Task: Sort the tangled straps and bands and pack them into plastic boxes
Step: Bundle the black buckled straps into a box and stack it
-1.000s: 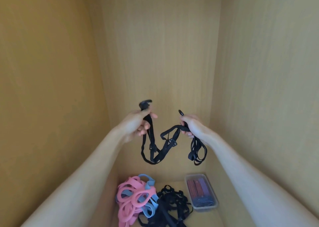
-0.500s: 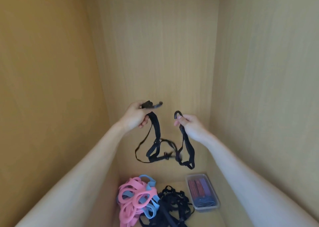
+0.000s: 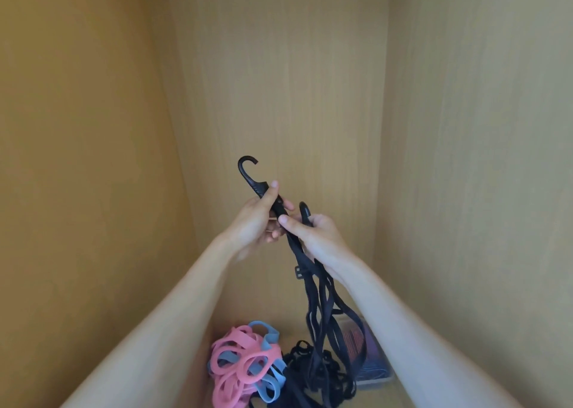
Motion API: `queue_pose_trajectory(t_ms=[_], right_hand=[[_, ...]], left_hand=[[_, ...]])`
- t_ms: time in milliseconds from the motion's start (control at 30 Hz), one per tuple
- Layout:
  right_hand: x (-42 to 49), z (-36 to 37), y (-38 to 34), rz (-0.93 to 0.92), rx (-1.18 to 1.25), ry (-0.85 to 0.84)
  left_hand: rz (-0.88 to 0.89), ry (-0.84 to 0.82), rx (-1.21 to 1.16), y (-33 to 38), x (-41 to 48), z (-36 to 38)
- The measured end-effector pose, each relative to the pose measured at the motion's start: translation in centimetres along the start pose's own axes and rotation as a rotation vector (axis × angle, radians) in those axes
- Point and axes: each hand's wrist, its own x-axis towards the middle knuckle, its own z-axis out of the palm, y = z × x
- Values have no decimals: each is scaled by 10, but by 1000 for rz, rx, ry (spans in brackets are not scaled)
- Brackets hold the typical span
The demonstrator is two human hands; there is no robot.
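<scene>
A: Grip, left hand?
B: Curled round black strap just below hook; hook poking up at 11 o'clock.
A: And right hand?
B: Touching the left, at its 4 o'clock, gripping same strap's other end. Loops dangling twd 6.
A: Below?
B: Pink & blue bands at 7, black tangle beside, plastic box at 5, partly behind loops.

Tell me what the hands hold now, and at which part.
Both hold one black strap. The left hand grips the shank below its upper hook; the right hand grips it at the second hook. The loops hang free below.
</scene>
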Motion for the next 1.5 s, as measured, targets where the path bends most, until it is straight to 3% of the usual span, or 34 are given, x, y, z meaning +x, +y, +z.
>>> queue_pose_trajectory(t_ms=[200,467,1000,1233,1500], right_hand=[[-3,10,-9,-6,-120,18],[-4,0,-9,51,-251,47],[-14,-19,-4,116,-247,-35],[-18,-34,-9,69,-234,-56],[-18,-43,-15,113,-254,-65]], left_hand=[[22,60,186,1,-1,-4],[-18,32,-146,-4,3,-27],[82,-44,-39,-1,-3,-27],[-28,-88,-61,4,-8,-47],[-110,-294,438,5,-15,-32]])
